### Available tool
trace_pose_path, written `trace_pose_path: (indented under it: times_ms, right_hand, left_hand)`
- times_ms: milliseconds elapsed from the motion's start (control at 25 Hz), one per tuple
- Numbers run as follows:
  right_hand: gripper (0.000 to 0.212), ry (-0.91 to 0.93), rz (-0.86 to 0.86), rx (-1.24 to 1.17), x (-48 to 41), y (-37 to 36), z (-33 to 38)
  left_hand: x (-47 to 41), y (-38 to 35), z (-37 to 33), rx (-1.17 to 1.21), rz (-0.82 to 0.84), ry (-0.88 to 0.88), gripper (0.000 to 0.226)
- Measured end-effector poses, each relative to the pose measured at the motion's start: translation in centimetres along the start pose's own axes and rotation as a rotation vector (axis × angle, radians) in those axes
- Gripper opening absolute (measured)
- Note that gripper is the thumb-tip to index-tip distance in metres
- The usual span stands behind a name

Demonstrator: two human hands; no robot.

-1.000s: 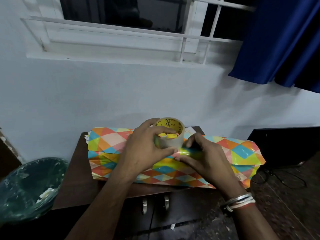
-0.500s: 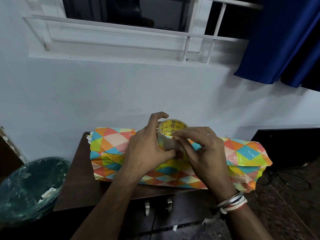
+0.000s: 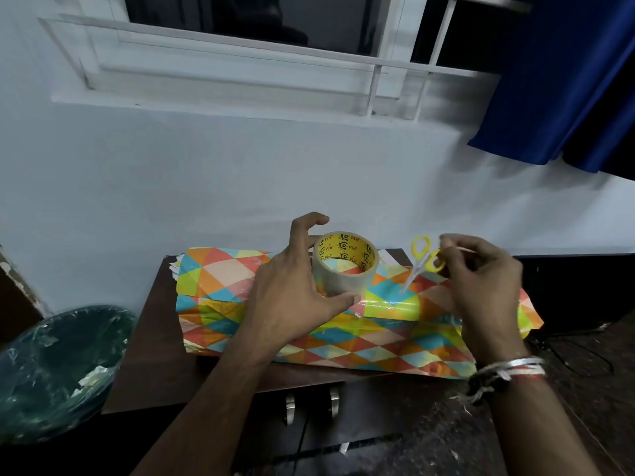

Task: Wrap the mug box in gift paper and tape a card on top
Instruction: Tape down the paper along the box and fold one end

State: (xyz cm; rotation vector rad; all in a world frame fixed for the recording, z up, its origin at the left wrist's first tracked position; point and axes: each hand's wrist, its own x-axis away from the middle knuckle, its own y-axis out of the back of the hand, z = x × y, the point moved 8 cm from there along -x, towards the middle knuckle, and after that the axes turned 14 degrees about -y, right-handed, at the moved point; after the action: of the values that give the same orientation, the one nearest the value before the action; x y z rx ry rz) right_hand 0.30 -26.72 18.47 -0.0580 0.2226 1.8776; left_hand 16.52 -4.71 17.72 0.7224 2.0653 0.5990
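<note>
Now left hand [image 3: 292,304] grips tape [image 3: 343,286] (right hand [image 3: 481,286] pinches scissors [image 3: 418,269]).

The gift paper [image 3: 343,341] covers whatever lies beneath it, so no box surface shows. The left hand [image 3: 292,304] hides the near left side of the tape roll [image 3: 345,269] it holds. The right hand [image 3: 488,290] covers part of one yellow loop of the scissors [image 3: 421,262] it pinches. Their blades are thin and blurred, so open or closed cannot be told. Behind the roll a striped corner [image 3: 390,257] peeks out, possibly a card. Both forearms run off the bottom edge. A bin [image 3: 58,365] is cut by the left edge, a blue curtain [image 3: 567,80] by the right.
</note>
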Motion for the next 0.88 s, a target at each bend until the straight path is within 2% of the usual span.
trace_pose_path:
  times_ms: [40, 120, 320, 560, 680, 880]
  right_hand:
    - [0.009, -0.023, 0.033, 0.151, -0.4, -0.8, -0.9]
    - [0.009, 0.054, 0.036, 0.400, -0.2, -2.4, -1.2]
    - [0.009, 0.305, -0.016, 0.610, 1.8, -4.7, 0.4]
    - [0.006, 0.409, 0.027, 0.581, 2.2, -4.7, 0.9]
    - [0.011, 0.436, 0.043, 0.500, 2.9, -4.5, 1.8]
    - [0.025, 0.504, 0.277, 0.341, 6.3, -5.3, 5.1]
  left_hand:
    - [0.0, 0.0, 0.0, 0.013, -0.006, 0.001, 0.107]
    - [0.2, 0.1, 0.1, 0.037, -0.023, 0.004, 0.107]
    - [0.3, 0.5, 0.1, 0.069, -0.082, 0.012, 0.105]
    - [0.6, 0.9, -0.1, 0.072, -0.117, 0.002, 0.105]
    - [0.7, 0.9, -0.2, 0.071, -0.113, 0.001, 0.106]
    - [1.6, 1.6, -0.3, 0.090, -0.111, 0.024, 0.104]
